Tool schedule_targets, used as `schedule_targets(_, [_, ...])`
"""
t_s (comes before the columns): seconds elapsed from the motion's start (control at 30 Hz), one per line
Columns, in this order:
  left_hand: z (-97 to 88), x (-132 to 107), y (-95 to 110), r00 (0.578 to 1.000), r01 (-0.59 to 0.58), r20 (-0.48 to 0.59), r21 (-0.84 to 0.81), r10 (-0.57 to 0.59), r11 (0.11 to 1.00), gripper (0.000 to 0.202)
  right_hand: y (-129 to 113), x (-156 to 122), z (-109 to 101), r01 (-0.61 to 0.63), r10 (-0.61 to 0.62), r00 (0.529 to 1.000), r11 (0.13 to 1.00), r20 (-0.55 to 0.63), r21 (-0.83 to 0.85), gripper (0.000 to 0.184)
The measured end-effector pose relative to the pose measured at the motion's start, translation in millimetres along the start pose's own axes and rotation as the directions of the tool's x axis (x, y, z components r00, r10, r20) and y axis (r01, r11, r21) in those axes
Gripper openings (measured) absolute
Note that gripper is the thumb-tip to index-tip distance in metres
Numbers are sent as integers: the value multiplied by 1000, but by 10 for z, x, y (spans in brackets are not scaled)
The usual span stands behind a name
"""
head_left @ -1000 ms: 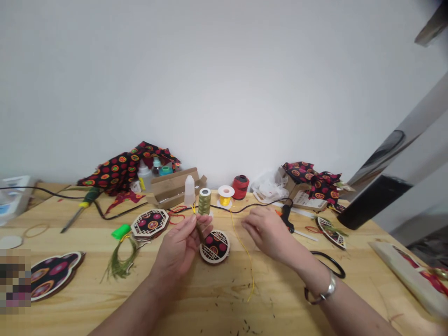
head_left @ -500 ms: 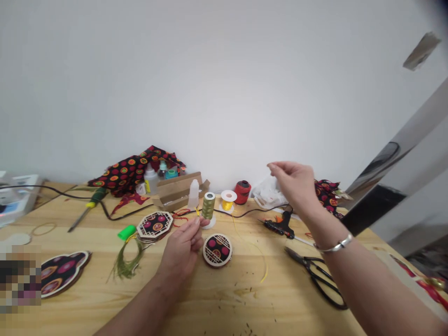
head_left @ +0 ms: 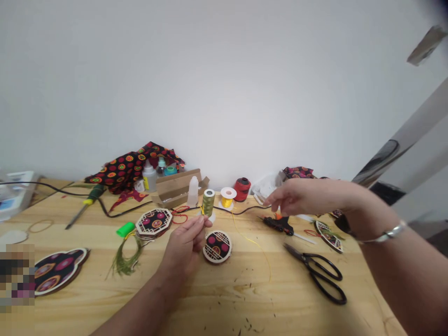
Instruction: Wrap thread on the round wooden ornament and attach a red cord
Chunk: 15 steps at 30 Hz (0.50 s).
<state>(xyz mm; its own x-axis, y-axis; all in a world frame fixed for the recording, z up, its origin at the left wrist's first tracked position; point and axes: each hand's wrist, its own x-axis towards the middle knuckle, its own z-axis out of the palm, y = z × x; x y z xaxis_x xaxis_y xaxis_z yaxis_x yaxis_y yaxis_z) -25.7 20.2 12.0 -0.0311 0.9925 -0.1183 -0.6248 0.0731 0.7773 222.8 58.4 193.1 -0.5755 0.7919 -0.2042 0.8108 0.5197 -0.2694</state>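
My left hand (head_left: 187, 238) is closed in a pinch on a short yellow cord (head_left: 202, 211), whose end sticks up above the fingertips. Just to its right lies a round patterned ornament (head_left: 217, 247) with a pale lattice rim. Behind the fingers stand a spool of olive-green thread (head_left: 209, 205) and a white spool of yellow cord (head_left: 227, 203); a loose yellow strand trails forward over the wood. My right hand (head_left: 294, 198) hovers above the black glue gun (head_left: 280, 226), fingers bent and drawn together. Whatever they may hold is too fine or hidden to see.
Black-handled scissors (head_left: 315, 273) lie at the right. On the left are an octagonal ornament (head_left: 154, 223), an olive tassel (head_left: 128, 259), a green tube (head_left: 125, 229) and a screwdriver (head_left: 84, 205). A cardboard box (head_left: 180, 186) and red spool (head_left: 242, 189) stand near the wall.
My right hand has come down from its raised pinch and swung so that the fingers point left. My left hand keeps its pinch on the yellow cord, nearly in place.
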Motion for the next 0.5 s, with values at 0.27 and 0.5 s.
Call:
schedule_targets(0.27, [35,-51,-12,999,10,50,72,-13,997,29,-280,780,571,-40,-26,905,988,-424,-147,35])
schedule_targets(0.5, [38,-83,-56,991,43,121,150,-61,988,31,-564,1331,1034,186,-203,902,979,-380,-81,53])
